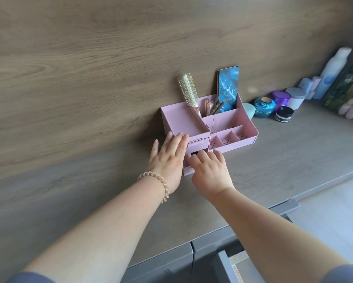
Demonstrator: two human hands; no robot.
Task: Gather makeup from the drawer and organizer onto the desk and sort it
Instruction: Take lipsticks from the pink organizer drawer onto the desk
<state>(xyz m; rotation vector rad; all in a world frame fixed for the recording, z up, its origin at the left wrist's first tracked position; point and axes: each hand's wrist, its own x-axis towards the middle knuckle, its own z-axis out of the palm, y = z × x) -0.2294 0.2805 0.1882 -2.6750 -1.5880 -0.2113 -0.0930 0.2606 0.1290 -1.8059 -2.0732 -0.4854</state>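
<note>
A pink plastic organizer stands on the wooden desk against the wall. Its back compartments hold a white round hairbrush, a blue palette and several slim makeup sticks. My left hand lies flat, fingers straight, against the organizer's left front corner beside the upper small drawer. The lower small drawer is pulled partly out. My right hand is over it with fingertips curled into the dark opening. What the fingers touch inside is hidden.
Jars stand to the organizer's right: mint, teal, purple, white-lidded, small black. Tall bottles line the far right. A desk drawer below the front edge stands open.
</note>
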